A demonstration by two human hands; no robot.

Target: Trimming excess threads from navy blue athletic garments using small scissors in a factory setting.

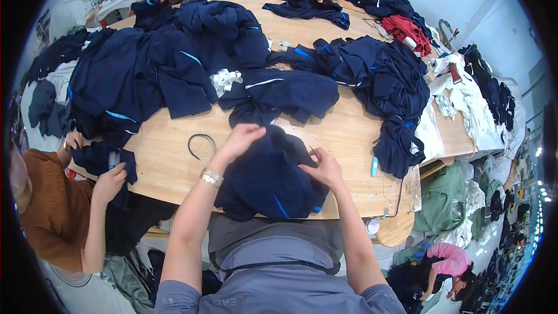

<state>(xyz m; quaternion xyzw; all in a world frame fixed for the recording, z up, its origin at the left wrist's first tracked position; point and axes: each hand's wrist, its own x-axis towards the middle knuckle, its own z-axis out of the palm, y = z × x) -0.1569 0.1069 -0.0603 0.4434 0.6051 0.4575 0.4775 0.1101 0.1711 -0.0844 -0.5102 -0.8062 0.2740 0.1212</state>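
Note:
A navy garment [267, 174] with bright blue trim lies bunched at the table's near edge, right in front of me. My left hand [245, 141] is closed, its fingertips pinching the dark cloth at the garment's far left side. At the garment's right side, my right hand [324, 168] has thumb and fingers drawn together; a small thin tip shows there, too small to name. Just beyond my hands lies another navy garment [296, 90] with a white stripe.
Big navy garment heaps [157, 64] cover the left and back of the wooden table [168, 163]; another heap [378, 75] lies right. A black loop [201, 146] rests left, a turquoise cutter-like tool [374, 166] right. A co-worker in brown [55, 203] sits close left; two people work across.

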